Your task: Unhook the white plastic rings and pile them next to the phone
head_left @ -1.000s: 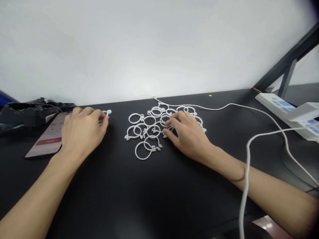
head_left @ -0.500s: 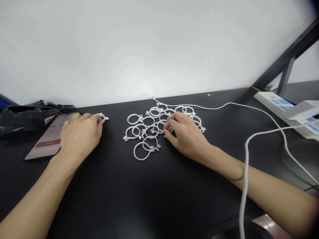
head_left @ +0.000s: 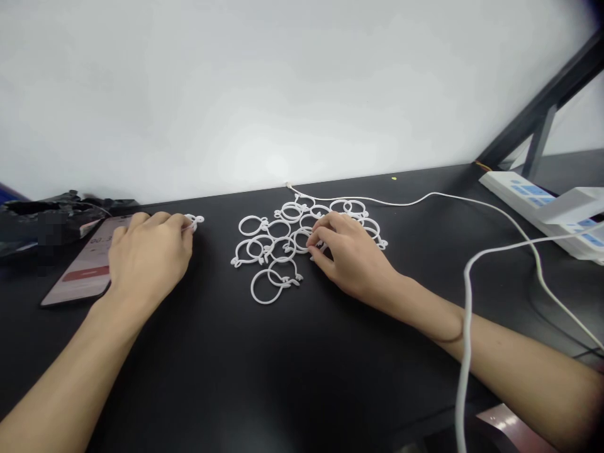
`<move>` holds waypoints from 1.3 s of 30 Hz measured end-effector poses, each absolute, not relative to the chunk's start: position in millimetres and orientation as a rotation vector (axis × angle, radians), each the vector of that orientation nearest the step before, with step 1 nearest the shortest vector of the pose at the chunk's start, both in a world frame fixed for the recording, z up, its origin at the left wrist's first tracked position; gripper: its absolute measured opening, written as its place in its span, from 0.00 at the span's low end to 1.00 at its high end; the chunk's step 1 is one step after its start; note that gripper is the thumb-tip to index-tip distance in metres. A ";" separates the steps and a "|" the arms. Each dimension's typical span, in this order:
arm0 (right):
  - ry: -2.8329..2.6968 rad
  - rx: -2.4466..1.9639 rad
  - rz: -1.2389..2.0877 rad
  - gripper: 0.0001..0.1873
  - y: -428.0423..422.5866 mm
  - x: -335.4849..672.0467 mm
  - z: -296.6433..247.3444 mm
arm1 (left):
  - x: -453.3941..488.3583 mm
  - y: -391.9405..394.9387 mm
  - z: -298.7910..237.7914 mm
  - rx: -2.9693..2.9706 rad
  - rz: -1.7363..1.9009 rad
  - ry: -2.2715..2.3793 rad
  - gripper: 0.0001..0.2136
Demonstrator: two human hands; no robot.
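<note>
Lately, the left hand has altered most; a second ago its thumb and forefinger reached out to a white ring end, whereas now the thumb is tucked in and the ring end sits just past the knuckles, a little lower and further left; the right hand and the pile look nearly the same as then, apart from a slight shift of the whole view.

By count, there are two bare hands, one phone, one power strip and two runs of white cord, one thin and one thick; the rings in the pile overlap, so I can say only that there are more than a dozen, two of them linked or overlapping at the near edge; how many lie under the left hand is hidden.

As for pose, the left hand is palm down, fingers curled against the ring end, partly over the phone; I cannot tell whether it grips or has let go; the right hand arches over the right part of the pile, thumb and fingertips bent down among the rings, its hold unclear; both forearms slant in from the near corners above the black table.
</note>
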State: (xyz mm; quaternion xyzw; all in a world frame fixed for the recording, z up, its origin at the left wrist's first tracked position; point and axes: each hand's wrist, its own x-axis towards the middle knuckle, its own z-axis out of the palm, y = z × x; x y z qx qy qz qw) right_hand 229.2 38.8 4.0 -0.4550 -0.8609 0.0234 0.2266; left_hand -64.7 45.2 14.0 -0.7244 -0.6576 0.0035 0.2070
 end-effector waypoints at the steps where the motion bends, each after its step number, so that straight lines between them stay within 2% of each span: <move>1: -2.377 -1.260 0.057 0.06 38.5 229.0 4.0 | -64.2 45.2 14.4 -2.006 -0.001 -1.828 0.19; 7: -2.332 -1.277 -0.021 0.07 36.5 226.6 3.9 | -61.3 45.7 17.2 -2.014 0.040 -1.932 0.21; 11: -2.267 -1.213 0.002 0.06 35.0 225.0 6.4 | -57.6 43.6 18.6 -1.982 -0.063 -1.927 0.22; 14: -2.249 -1.125 0.066 0.06 33.3 224.1 7.6 | -46.9 38.7 18.9 -2.049 -0.314 -1.737 0.19; 19: -2.250 -0.912 0.174 0.05 29.7 224.1 8.4 | -10.9 23.8 15.1 -2.384 -0.837 -1.141 0.14; 22: -2.233 -0.825 0.219 0.05 27.8 224.1 9.3 | 5.1 17.7 11.7 -2.517 -0.860 -0.943 0.11; 27: -2.191 -0.756 0.255 0.03 26.7 222.9 10.3 | 9.6 17.5 9.4 -2.540 -0.885 -0.926 0.00; 34: -2.084 -0.795 0.365 0.19 25.0 222.6 8.2 | 10.2 13.2 9.7 -2.567 -0.915 -0.881 0.03; 39: -2.068 -0.846 0.356 0.17 24.3 222.0 8.0 | 9.8 11.8 11.0 -2.544 -0.919 -0.893 0.08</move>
